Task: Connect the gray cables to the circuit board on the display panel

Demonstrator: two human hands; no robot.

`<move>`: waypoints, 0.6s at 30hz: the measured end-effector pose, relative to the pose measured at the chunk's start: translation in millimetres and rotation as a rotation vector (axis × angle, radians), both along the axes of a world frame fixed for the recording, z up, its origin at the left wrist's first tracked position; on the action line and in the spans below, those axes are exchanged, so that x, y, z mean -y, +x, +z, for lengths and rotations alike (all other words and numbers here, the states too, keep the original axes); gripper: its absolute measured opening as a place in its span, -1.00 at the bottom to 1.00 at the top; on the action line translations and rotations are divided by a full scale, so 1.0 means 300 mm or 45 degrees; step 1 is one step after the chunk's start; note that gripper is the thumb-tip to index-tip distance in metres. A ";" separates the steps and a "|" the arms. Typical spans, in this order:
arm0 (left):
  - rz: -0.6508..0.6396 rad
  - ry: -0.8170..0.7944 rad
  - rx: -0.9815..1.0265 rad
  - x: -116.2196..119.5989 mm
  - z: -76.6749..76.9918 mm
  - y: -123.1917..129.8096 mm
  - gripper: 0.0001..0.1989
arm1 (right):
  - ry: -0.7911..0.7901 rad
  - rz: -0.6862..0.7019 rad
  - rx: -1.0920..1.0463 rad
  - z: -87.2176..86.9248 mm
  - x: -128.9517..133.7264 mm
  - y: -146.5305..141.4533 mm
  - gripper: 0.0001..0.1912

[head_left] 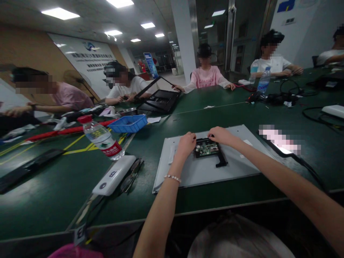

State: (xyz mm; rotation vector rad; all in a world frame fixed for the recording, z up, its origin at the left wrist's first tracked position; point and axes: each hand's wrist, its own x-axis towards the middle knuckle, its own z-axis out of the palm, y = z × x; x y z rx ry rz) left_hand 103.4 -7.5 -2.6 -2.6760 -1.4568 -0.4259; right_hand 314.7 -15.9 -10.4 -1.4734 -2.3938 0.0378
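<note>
Currently have a circuit board point(207, 149) in a black frame point(221, 160) lying flat near the middle of a light gray panel point(236, 170). Rest the left hand point(187, 145) at the frame's far left corner with curled fingers bunched close together, and hold the right hand point(221, 136) at the far edge, farther right, with thumb and fingertips bent inward. Cannot tell of any clamping on the frame by either hand, with the contact too small and partly hidden. Wear a bead bracelet point(172, 177) on the left wrist. Under the panel, see a dark green table point(228, 195); just right of it, a device with a lit screen point(281, 142). Find to the left a white power bank point(114, 175) beside dark glasses point(131, 175), with a red-capped water bottle point(102, 138) upright behind and a blue tray point(129, 124) beyond. Farther off, notice a black open case point(159, 101), and across the table a person in pink point(206, 77) with one hand at its edge. Spot a blue-capped bottle point(264, 81) at far right, near tangled black cables point(281, 97).
</note>
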 end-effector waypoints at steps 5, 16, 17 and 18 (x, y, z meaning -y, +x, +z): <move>-0.005 0.020 0.003 -0.009 -0.012 0.000 -0.82 | 0.059 -0.071 -0.076 0.015 0.012 0.027 -0.74; 0.037 0.011 -0.004 -0.007 -0.012 0.007 -0.81 | 0.014 -0.192 -0.190 -0.085 0.071 0.252 -0.73; 0.048 0.009 -0.015 -0.004 -0.009 0.007 -0.80 | -0.002 -0.190 -0.197 -0.090 0.068 0.256 -0.72; 0.056 0.008 -0.026 -0.002 -0.007 0.008 -0.80 | -0.005 -0.198 -0.206 -0.091 0.066 0.258 -0.72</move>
